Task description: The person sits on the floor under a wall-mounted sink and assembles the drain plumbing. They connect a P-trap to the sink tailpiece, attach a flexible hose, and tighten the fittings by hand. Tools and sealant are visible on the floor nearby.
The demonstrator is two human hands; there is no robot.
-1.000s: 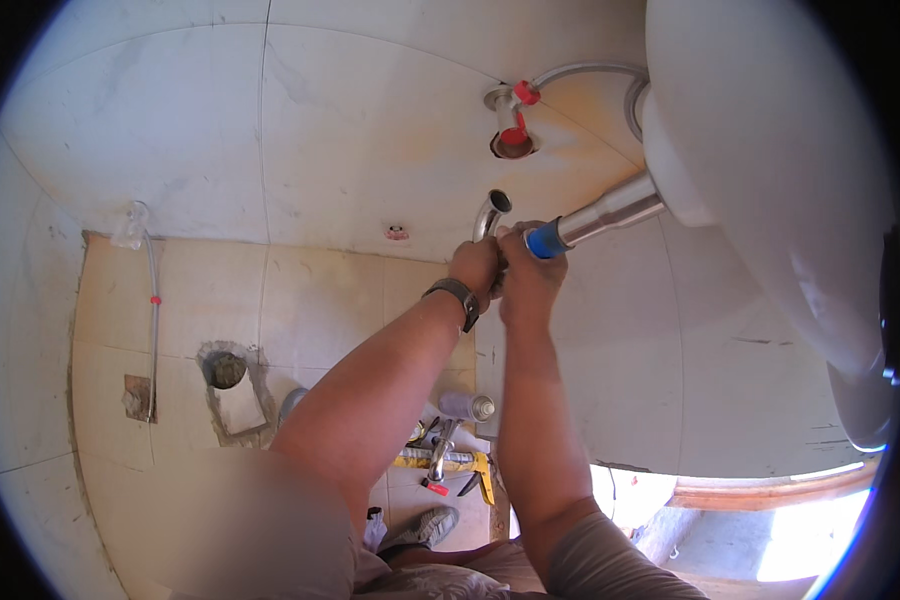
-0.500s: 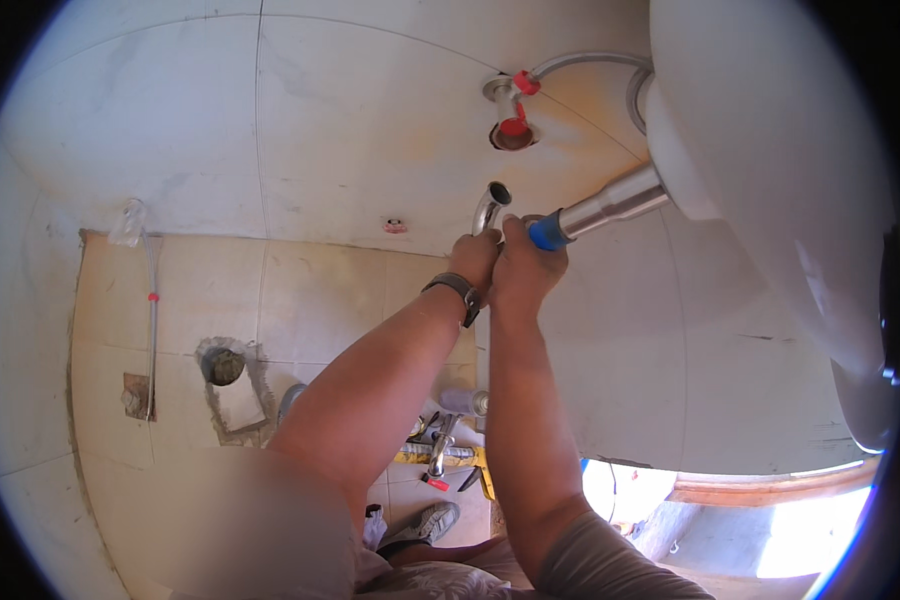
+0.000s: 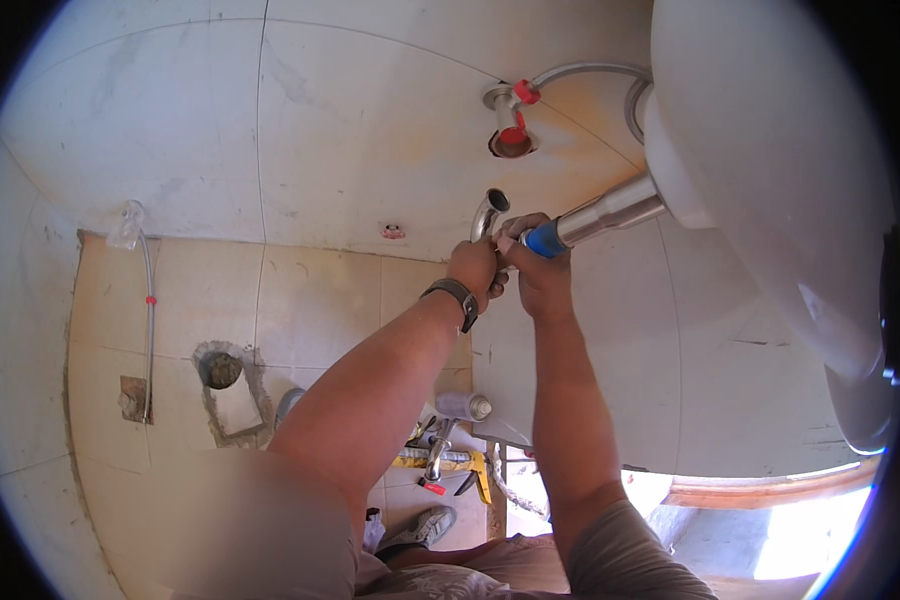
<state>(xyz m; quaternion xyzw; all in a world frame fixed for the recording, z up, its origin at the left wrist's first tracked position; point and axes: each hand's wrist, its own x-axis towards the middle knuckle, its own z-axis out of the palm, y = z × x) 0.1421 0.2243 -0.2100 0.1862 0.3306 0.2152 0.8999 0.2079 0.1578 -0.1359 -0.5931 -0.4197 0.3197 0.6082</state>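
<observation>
A curved chrome pipe [image 3: 488, 212], its open end facing up, stands out of my left hand [image 3: 475, 268]. My left hand is closed around its lower part. Just to the right, my right hand [image 3: 542, 272] is closed around the lower end of a metal drain pipe [image 3: 615, 208], beside a blue band [image 3: 545, 240]. That pipe slopes up to the white washbasin [image 3: 770, 130]. The two hands are almost touching, and their fingers hide where the curved pipe meets the straight one.
On the wall above are a valve with a red nut [image 3: 526, 92] and a braided hose [image 3: 590, 68]. A floor hole [image 3: 222, 370] lies at left, near a thin hose [image 3: 150, 300]. A spray can [image 3: 463, 406] and yellow caulking gun [image 3: 480, 475] lie by my foot.
My right forearm has swung to the right, and the right hand's fingers have shifted on the pipe. The curved pipe has dropped very slightly. My left hand stays nearly in place.
</observation>
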